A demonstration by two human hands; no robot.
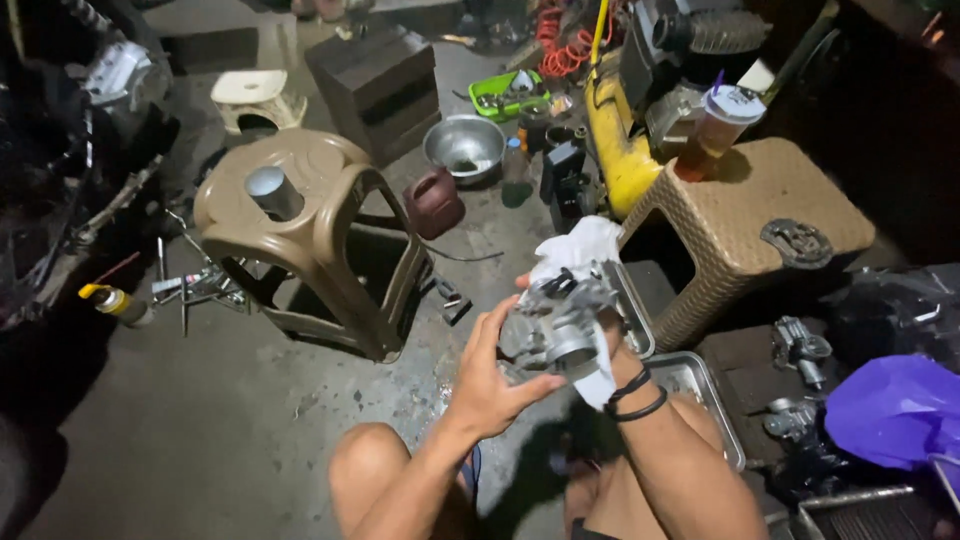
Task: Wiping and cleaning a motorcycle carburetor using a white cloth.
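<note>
Near the centre of the view, slightly toward 5 o'clock, both hands meet around a grey metal carburetor (560,325). The left hand (492,380) comes up from 6 o'clock with its fingers spread and curled, cupping the part's left side and underside. The right hand (608,335) is mostly hidden behind the carburetor and a white rag (578,248) that drapes over it; it appears to grip the part through the rag, though its fingers cannot be made out. Black bands (636,394) ring the right wrist. Just beside the hands at 3 o'clock lie two shallow metal trays (700,385), one partly under the part. At 1 o'clock from the hands stands a woven tan stool (760,215) bearing a plastic cup of amber drink (712,130) and a dark round gasket-like piece (796,240). At 10 o'clock stands a brown plastic stool (310,235) with a metal cylinder (272,192) set in its top hole. At 12 o'clock, well apart, sits a steel bowl (465,148), with a small dark red jug (432,202) just beside it and a green tray (510,95) farther back. Loose tools (190,285) lie on the concrete floor at 9 o'clock, near a yellow-capped can (115,302). At 4 o'clock are more metal engine parts (800,345) and a purple plastic bag (895,410).
</note>
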